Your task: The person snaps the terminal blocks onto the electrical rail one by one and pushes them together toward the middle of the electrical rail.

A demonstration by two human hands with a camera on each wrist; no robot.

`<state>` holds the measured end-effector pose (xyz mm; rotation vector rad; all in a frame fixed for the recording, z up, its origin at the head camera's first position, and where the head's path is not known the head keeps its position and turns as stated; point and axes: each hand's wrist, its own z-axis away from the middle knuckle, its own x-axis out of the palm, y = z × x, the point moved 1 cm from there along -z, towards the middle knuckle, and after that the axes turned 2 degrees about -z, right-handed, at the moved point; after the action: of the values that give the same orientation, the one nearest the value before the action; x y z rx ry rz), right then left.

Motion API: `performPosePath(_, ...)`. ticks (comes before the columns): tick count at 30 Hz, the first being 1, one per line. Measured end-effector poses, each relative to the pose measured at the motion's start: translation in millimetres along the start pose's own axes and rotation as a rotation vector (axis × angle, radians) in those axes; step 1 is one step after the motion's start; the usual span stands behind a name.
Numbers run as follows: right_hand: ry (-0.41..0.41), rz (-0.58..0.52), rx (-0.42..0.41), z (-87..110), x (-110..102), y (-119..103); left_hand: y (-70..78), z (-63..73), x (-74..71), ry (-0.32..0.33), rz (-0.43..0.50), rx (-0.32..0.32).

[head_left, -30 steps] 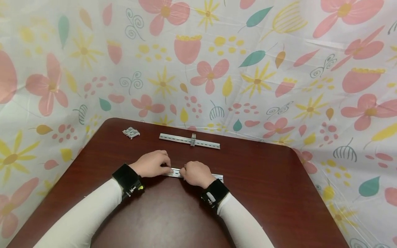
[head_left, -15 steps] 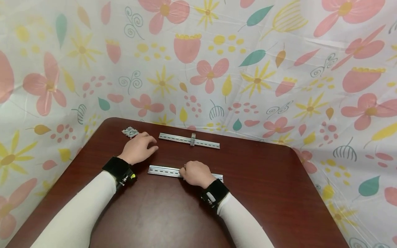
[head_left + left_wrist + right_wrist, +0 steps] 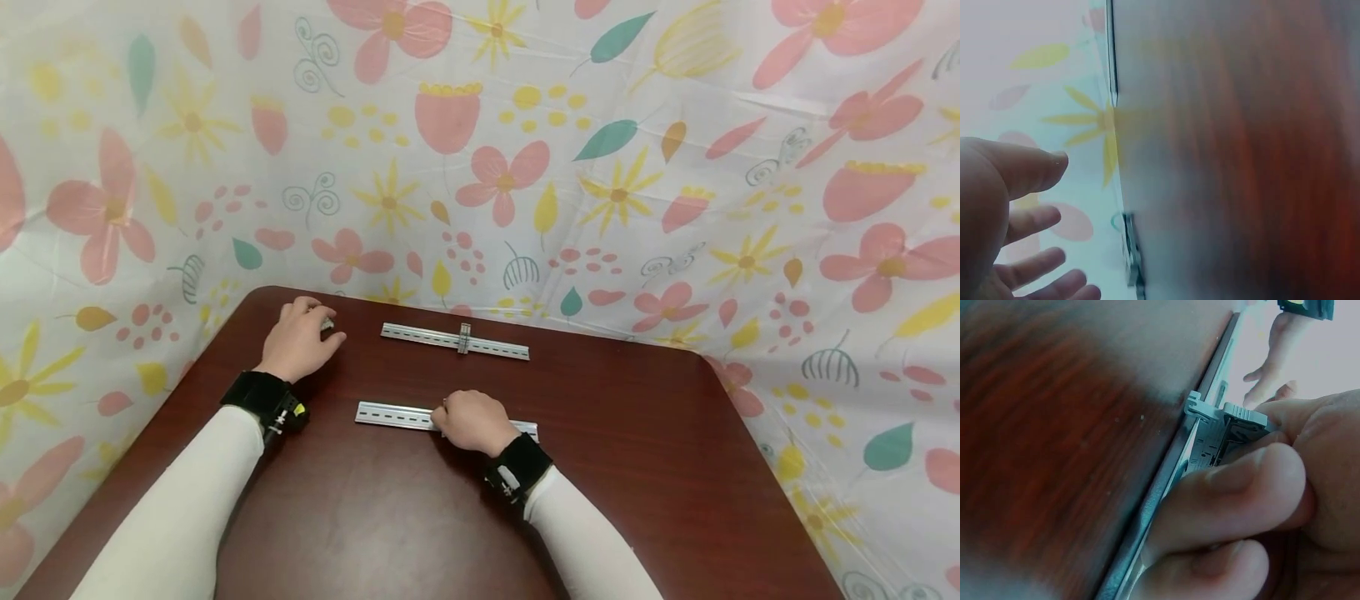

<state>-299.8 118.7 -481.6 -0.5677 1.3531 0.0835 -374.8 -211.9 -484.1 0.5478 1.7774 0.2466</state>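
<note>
My right hand (image 3: 474, 422) grips a grey terminal block (image 3: 1207, 437) that stands on the nearer DIN rail (image 3: 393, 415); in the right wrist view the thumb and fingers are round the block. The rail's left part shows bare, and the hand covers its middle. At the far left of the table my left hand (image 3: 300, 337) is over loose terminal blocks (image 3: 327, 323), mostly hidden behind the fingers in the head view. Its fingers are spread, and the left wrist view has those blocks beyond the fingertips, with nothing in the hand.
A second DIN rail (image 3: 420, 335) lies near the back edge of the brown table (image 3: 600, 467), with terminal blocks (image 3: 464, 337) mounted around its middle. A flower-patterned curtain (image 3: 495, 208) hangs right behind the table.
My left hand has left the nearer rail's left end and moved back and left to the loose terminal blocks, its fingers opening out. The right hand has stayed in place.
</note>
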Motion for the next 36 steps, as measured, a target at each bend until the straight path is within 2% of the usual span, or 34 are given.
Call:
performPosePath(4,0.002,0.009,0.004,2.3,-1.1,0.1,-10.2,-2.4,-2.2,0.009,0.002,-0.031)
performPosePath(12,0.003,0.006,-0.012,4.0,-3.6,-0.8,-23.1,-4.3,-7.2,-0.050,0.028,-0.086)
performPosePath(18,0.007,0.003,-0.004,3.9,-3.5,-2.9,-28.6,-5.0,-8.0,-0.139,0.030,-0.111)
performPosePath(22,0.005,0.006,-0.003,3.6,-3.3,-3.2,-31.3,-5.1,-6.0,-0.218,-0.017,-0.104)
performPosePath(25,0.002,0.004,-0.004,3.4,-3.6,-3.1,-32.7,-5.5,-3.8,-0.252,-0.055,-0.092)
performPosePath(31,0.008,0.008,-0.008,2.2,-4.0,-3.0,-29.5,-4.8,-3.4,-0.243,-0.070,-0.106)
performPosePath(36,0.016,0.010,-0.005,1.9,-3.7,-3.0,-25.0,-4.4,-4.3,-0.204,-0.080,-0.106)
